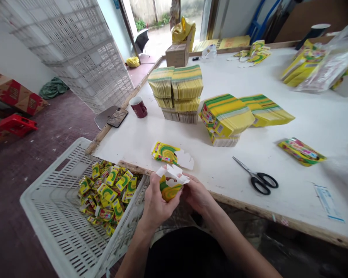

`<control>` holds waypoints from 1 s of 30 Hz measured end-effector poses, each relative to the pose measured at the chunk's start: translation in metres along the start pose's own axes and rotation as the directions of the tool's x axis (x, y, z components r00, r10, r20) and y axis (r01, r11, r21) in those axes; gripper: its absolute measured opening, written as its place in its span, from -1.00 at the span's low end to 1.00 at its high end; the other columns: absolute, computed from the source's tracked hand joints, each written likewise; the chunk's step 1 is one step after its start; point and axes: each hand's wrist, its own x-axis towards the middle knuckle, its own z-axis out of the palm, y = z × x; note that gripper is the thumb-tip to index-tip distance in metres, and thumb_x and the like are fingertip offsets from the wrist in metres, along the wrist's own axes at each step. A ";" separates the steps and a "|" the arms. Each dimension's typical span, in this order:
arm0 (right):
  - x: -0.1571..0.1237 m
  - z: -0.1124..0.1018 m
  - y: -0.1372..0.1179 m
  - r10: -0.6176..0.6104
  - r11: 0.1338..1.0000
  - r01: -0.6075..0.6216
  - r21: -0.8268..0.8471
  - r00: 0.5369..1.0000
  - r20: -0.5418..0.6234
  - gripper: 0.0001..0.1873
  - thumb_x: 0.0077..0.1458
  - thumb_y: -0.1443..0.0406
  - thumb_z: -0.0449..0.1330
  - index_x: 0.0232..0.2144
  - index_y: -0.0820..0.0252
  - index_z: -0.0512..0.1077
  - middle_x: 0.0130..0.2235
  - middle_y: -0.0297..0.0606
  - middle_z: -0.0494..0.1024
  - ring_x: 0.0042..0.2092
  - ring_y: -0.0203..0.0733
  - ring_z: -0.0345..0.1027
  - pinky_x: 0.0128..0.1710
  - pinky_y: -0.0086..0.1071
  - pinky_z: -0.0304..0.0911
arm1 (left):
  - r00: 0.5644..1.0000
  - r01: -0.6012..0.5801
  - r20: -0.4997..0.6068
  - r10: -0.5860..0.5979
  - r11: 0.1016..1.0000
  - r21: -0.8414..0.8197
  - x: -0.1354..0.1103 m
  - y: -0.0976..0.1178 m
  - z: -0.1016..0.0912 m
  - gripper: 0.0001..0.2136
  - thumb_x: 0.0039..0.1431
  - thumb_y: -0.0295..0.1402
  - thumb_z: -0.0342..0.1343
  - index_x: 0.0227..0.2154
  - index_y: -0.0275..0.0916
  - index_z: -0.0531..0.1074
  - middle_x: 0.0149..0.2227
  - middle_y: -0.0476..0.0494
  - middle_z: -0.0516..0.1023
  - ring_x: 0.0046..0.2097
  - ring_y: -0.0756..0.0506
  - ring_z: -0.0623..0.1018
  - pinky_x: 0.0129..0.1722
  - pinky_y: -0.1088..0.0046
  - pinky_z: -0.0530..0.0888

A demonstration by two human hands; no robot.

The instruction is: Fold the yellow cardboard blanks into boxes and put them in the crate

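Observation:
My left hand (156, 200) and my right hand (197, 195) are both closed around a small yellow and green carton (170, 184) with its white flaps open at the top, held just in front of the table's near edge. Another unfolded carton (169, 153) lies flat on the white table (307, 127) right behind it. A white plastic crate (55, 216) at my left holds several folded small cartons (107, 193).
Stacks of flat carton blanks (176, 90) and two toppled stacks (243, 114) stand mid-table. Black scissors (256, 177) lie at the right, a flat packet (301, 151) beyond them. A dark red mug (138, 107) and a phone (117, 117) rest near the left edge. Upended crates (75, 46) lean at the back left.

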 end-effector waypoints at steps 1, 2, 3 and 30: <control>0.000 -0.001 -0.003 -0.022 1.000 0.022 -0.005 1.000 -0.014 -0.68 -0.17 0.17 0.41 -0.38 0.26 0.51 -0.48 -0.34 0.46 -0.50 -0.38 0.22 -0.49 -0.55 0.19 | 1.000 0.001 0.000 -0.001 1.000 -0.004 0.000 0.000 0.000 -0.33 0.00 -0.40 0.20 0.15 -0.16 0.02 0.01 -0.23 0.33 0.03 -0.13 0.42 -0.01 0.36 0.41; -0.001 -0.001 -0.006 -0.049 0.999 0.049 -0.011 0.998 -0.025 -0.69 -0.18 0.16 0.42 -0.42 0.25 0.51 -0.52 -0.37 0.44 -0.53 -0.41 0.17 -0.52 -0.57 0.16 | 1.000 0.009 -0.004 -0.009 1.000 -0.011 0.000 -0.001 -0.001 -0.35 0.00 -0.39 0.19 0.14 -0.16 0.03 -0.01 -0.22 0.34 0.01 -0.12 0.43 -0.02 0.37 0.41; -0.002 -0.002 -0.009 -0.077 0.997 0.076 -0.021 0.997 -0.029 -0.68 -0.20 0.15 0.43 -0.42 0.24 0.51 -0.52 -0.39 0.43 -0.54 -0.42 0.14 -0.53 -0.58 0.14 | 1.000 0.020 -0.008 -0.020 1.000 -0.022 0.000 -0.001 -0.001 -0.36 0.00 -0.38 0.19 0.13 -0.17 0.03 -0.02 -0.21 0.34 0.00 -0.12 0.43 -0.04 0.38 0.42; -0.016 0.011 -0.009 -0.285 0.235 0.560 -0.794 0.821 0.494 -0.46 0.08 0.36 0.14 0.14 0.21 0.20 0.12 -0.06 0.29 0.14 -0.02 0.16 0.14 -0.15 0.11 | 0.953 0.110 0.285 -0.105 0.994 0.001 0.003 -0.014 0.004 -0.45 -0.05 -0.41 0.07 0.02 -0.22 0.00 0.00 -0.31 0.34 -0.04 -0.17 0.47 -0.05 0.26 0.44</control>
